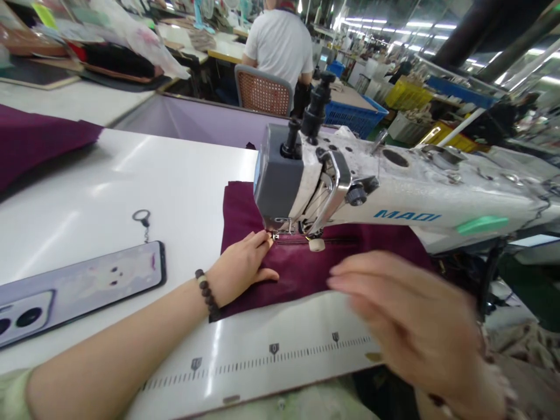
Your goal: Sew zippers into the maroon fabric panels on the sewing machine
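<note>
A piece of dark maroon fabric [301, 268] lies on the white table under the head of a white and grey sewing machine [394, 192]. My left hand [240, 265] rests on the fabric just left of the presser foot [289, 230], fingers pressed flat on the cloth by the needle. A dark bead bracelet [206, 291] sits on that wrist. My right hand [411, 321] hovers above the fabric's near right part, blurred by motion, with fingers stretched out and nothing in them.
A phone [79, 289] with a key-ring charm lies face down at the left. More maroon cloth [35, 143] is piled at the far left. A ruler scale [271, 359] runs along the table's front edge. A person in a white shirt [280, 44] sits ahead on a chair.
</note>
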`<action>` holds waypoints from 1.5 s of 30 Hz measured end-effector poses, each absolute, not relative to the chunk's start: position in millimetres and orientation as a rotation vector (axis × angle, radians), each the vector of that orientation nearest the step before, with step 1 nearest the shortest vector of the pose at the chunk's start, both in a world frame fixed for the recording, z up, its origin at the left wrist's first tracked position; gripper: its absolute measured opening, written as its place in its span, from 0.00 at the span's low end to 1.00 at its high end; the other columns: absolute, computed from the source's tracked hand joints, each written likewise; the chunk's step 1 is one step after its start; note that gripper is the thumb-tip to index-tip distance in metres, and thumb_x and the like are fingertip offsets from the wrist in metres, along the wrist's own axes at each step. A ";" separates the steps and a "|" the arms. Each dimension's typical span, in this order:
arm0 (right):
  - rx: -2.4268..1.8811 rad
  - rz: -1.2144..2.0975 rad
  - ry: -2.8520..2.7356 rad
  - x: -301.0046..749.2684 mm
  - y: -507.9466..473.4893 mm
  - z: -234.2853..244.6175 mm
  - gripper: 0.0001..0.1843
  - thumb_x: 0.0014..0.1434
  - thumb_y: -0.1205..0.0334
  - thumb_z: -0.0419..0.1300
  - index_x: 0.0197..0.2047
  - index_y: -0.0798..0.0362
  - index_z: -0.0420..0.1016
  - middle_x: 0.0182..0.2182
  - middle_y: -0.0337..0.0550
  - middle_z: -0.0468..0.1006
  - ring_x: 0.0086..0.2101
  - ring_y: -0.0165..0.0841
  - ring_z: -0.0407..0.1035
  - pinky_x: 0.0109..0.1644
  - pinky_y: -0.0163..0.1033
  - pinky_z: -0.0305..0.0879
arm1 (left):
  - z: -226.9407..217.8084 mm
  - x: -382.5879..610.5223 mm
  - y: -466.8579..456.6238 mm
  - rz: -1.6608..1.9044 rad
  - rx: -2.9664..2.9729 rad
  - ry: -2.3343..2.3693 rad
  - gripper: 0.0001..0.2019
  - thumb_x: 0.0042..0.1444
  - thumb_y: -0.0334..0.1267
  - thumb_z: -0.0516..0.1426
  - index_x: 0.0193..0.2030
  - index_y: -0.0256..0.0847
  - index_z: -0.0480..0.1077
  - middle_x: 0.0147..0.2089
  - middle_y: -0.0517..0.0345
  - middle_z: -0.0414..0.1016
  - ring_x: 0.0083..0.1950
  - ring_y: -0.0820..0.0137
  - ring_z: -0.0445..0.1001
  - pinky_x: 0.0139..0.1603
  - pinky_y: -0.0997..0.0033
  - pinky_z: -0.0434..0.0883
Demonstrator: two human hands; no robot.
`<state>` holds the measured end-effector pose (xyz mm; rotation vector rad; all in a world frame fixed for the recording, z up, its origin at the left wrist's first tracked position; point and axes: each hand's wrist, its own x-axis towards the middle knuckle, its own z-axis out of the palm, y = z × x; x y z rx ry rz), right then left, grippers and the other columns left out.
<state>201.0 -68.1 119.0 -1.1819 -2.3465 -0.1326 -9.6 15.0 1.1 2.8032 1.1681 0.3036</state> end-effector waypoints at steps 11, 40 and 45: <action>-1.522 0.303 -2.390 178.5 -22.3 3.3 0.21 0.61 0.64 0.49 0.57 0.58 0.62 0.52 0.55 0.66 0.56 0.41 0.55 0.61 0.56 0.49 | 4.7 -8.3 18.1 0.257 2.746 1.162 0.27 0.48 0.50 0.61 0.48 0.29 0.65 0.45 0.46 0.68 0.46 0.62 0.71 0.47 0.66 0.69; -1.560 0.325 -2.365 173.7 -22.4 2.5 0.21 0.61 0.63 0.48 0.57 0.56 0.62 0.52 0.51 0.67 0.55 0.40 0.57 0.60 0.55 0.50 | 5.4 -8.9 19.9 0.296 2.782 1.157 0.26 0.48 0.50 0.60 0.47 0.30 0.67 0.43 0.46 0.70 0.45 0.61 0.72 0.46 0.66 0.70; -1.574 0.331 -2.365 173.3 -22.1 5.5 0.21 0.60 0.65 0.49 0.57 0.55 0.62 0.52 0.53 0.67 0.55 0.40 0.57 0.60 0.56 0.50 | 3.6 -9.6 20.9 0.300 2.794 1.150 0.25 0.48 0.51 0.60 0.48 0.33 0.66 0.44 0.48 0.69 0.44 0.62 0.72 0.46 0.67 0.70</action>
